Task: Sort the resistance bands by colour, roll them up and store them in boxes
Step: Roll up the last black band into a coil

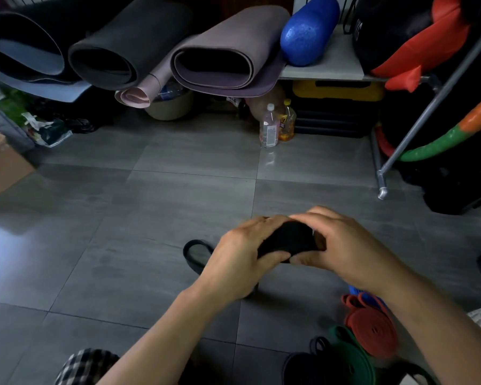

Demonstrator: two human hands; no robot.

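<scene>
A brown cardboard box [0, 162] stands at the 9 o'clock edge of the view on the grey tiled floor [150, 218]. Rolled foam mats [222, 51] in black, grey and mauve lie across the 11 to 12 o'clock sector. The unwound tail [188, 259] of the black flat rubber resistance band forms a loop on the floor and runs under the left hand [233, 262]. The left hand grips the wound black roll [286, 240] from its 9 o'clock side, with the fingers pressed together and curled over the far face and the thumb against the near face. The roll is held above the floor, at about 5 o'clock from view centre. The right hand [342, 243] grips the roll from its 3 o'clock side, with the fingers curled over the top and the thumb pinching the near edge; the two thumbs meet there. At 5 o'clock from the roll, a coiled red band [372, 329], a green band [347, 348], a blue band [371, 297] and further black bands [303, 368] lie together on the floor. A blue foam roller [308, 31] rests on a shelf at 1 o'clock.
</scene>
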